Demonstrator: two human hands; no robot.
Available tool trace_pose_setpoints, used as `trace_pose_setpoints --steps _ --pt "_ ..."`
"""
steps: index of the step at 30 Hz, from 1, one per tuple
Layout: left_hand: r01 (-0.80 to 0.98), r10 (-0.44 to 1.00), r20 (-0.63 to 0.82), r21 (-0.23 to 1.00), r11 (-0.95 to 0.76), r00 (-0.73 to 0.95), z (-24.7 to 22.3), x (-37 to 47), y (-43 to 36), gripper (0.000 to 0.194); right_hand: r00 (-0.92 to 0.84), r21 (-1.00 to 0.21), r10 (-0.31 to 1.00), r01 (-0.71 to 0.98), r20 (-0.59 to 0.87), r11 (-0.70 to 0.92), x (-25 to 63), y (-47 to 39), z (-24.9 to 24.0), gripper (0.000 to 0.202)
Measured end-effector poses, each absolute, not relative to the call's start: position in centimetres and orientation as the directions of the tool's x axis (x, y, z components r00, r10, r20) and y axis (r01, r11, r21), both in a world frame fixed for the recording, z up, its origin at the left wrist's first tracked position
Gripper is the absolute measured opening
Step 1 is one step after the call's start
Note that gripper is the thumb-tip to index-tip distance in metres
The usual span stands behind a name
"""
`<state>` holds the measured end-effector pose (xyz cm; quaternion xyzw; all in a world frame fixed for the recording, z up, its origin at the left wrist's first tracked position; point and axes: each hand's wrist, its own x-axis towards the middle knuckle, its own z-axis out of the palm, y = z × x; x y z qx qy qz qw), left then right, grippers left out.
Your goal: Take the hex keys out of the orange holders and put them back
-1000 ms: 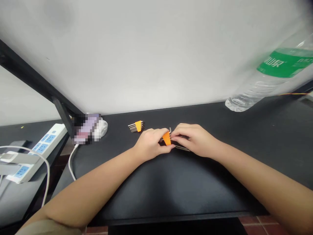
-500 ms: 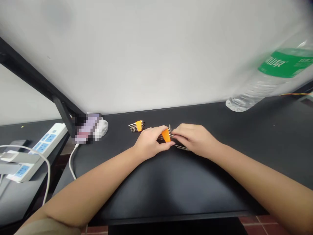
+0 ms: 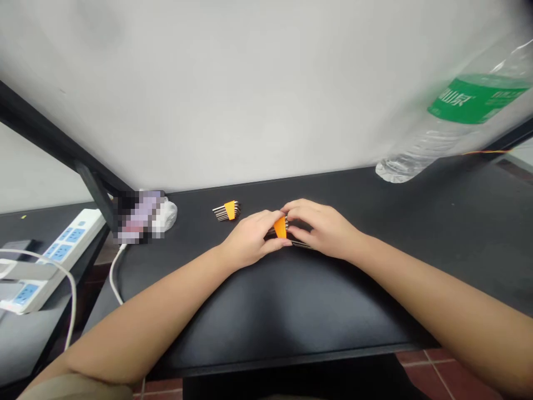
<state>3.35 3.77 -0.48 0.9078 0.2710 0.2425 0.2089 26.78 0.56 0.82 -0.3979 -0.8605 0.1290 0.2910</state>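
My left hand (image 3: 254,238) grips an orange holder (image 3: 280,227) between thumb and fingers, near the middle of the black table. Metal hex keys sit in this holder, their bent ends on its right side. My right hand (image 3: 322,226) is closed at those bent ends, its fingertips touching the keys and partly hiding them. Under the right hand, a few loose hex keys (image 3: 302,244) lie on the table. Another orange holder (image 3: 230,210), filled with several hex keys, rests on the table to the left, beyond my left hand.
A large clear bottle with a green label (image 3: 470,100) leans at the right by the wall. At the left are a white power strip (image 3: 79,236), a white cable (image 3: 113,278), a blurred-out object (image 3: 144,214) and a crumpled white item (image 3: 165,215).
The right hand has moved from pinching one key's end to wrapping its fingers over the bent ends beside the holder. The whole view has shifted slightly.
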Motion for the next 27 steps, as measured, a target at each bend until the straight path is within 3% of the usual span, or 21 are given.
trace_pose_setpoints --steps 4,7,13,18,27 --pt "0.407 0.646 0.339 0.557 -0.724 0.685 -0.9 3.2 4.0 0.055 -0.503 -0.452 0.761 0.613 0.409 0.648 26.5 0.8 0.8 0.009" --pt "0.415 0.620 0.356 0.505 -0.757 0.699 -1.1 3.1 3.9 0.050 -0.523 -0.445 0.764 0.622 0.377 0.645 26.9 0.9 1.0 0.013" --pt "0.482 0.596 0.438 0.351 -0.803 0.673 -1.6 2.7 3.9 0.052 -0.644 -0.395 0.760 0.678 0.087 0.620 28.7 0.3 2.0 0.007" --pt "0.513 0.661 0.472 0.417 -0.750 0.583 -1.9 2.5 4.3 0.057 -0.663 -0.354 0.747 0.710 -0.044 0.610 28.6 -0.4 3.0 0.014" --pt "0.506 0.663 0.434 0.431 -0.747 0.610 -1.7 3.0 4.2 0.057 -0.591 -0.355 0.789 0.784 -0.171 0.510 28.2 -0.4 2.8 0.011"
